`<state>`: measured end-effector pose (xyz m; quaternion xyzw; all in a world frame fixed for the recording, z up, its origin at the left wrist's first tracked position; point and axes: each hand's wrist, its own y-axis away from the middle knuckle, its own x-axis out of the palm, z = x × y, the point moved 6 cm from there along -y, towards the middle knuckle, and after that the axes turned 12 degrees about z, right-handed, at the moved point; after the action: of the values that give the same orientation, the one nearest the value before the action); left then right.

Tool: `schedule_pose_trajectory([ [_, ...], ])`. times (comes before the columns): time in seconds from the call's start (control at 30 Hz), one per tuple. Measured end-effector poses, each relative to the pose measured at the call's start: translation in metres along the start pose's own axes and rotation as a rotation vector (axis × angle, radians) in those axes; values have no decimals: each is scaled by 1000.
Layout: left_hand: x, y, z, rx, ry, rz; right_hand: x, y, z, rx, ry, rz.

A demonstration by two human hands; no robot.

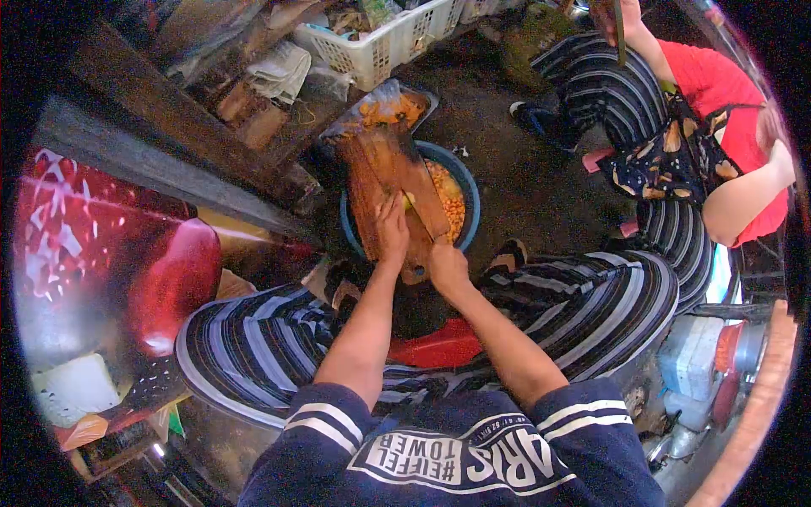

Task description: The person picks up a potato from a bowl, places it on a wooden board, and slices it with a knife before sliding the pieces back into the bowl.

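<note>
A wooden cutting board (366, 198) lies across a blue basin (475, 221). Small orange diced pieces (454, 203) fill the visible part of the basin. My left hand (391, 228) rests on the board, its fingers together against a small yellowish-green piece (409, 201). What lies under those fingers is partly hidden. Closed around the handle of a knife (428, 205), my right hand (448, 266) is at the board's near right edge. The broad blade slants up and left over the board, beside my left fingers; the handle is covered by my hand.
Beyond the board sits a worn orange-and-grey object (389, 108), with a white plastic crate (397, 46) behind it. Another person in a red top (710, 84) sits at the right. Wooden beams (186, 135) and a shiny red surface (173, 262) stand on the left.
</note>
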<state>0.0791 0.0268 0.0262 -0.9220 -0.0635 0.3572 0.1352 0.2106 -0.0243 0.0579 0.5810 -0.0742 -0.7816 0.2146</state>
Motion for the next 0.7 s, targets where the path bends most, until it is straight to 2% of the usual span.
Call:
schedule_pose_trajectory([
  [0.07,-4,-11,-4,20,38,-4,3,-11,-5,67,-110,28],
  [0.17,-9,-7,-5,-11,10,-29,-11,-6,-6,37,-253,30],
  [0.27,-9,-2,-5,-69,-34,-76,-17,-2,-3,86,-250,35],
  [0.33,-17,-2,-5,-5,51,-198,-23,4,1,68,-239,0],
  [0.53,-23,-2,-8,-135,120,-120,-8,4,9,39,-159,-50],
  [0.7,-24,-3,-9,-101,66,-151,3,-6,10,20,-123,-71],
])
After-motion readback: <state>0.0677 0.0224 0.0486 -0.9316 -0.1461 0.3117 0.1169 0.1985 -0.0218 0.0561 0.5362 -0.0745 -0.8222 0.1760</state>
